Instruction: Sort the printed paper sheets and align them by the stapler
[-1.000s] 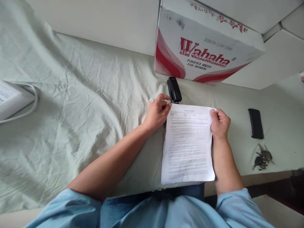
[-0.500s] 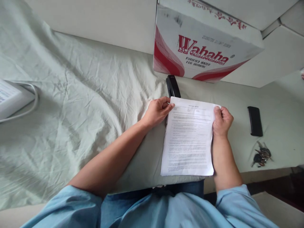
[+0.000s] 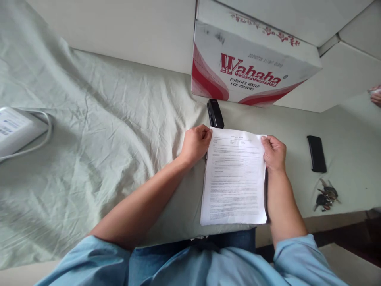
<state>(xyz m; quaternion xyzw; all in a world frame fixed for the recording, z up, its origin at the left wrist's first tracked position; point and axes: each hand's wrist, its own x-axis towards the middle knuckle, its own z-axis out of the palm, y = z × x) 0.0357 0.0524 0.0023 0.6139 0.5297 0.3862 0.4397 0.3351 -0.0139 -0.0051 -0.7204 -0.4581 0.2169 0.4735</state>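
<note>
Printed paper sheets [image 3: 235,182], apparently a thin stack, lie in front of me with the text facing up. My left hand [image 3: 197,143] is closed at their upper left corner, fingers curled and pinching the edge. On the upper right side, my right hand [image 3: 274,153] grips the sheets, thumb on top and fingers underneath. A black stapler [image 3: 215,114] stands just beyond the top edge of the paper, close to my left hand. Neither hand touches it.
Behind the stapler is a white and red water carton [image 3: 253,67]. A black phone [image 3: 316,154] and a bunch of keys [image 3: 326,196] lie at right. A white device with a cable [image 3: 20,129] sits far left on the wrinkled cloth [image 3: 119,119]. Another person's hand [image 3: 376,95] shows at the right edge.
My left thumb has drawn back from the sheet's face to its corner, and the left fingers are more curled. The view has shifted slightly. More of another person's hand shows at right.
</note>
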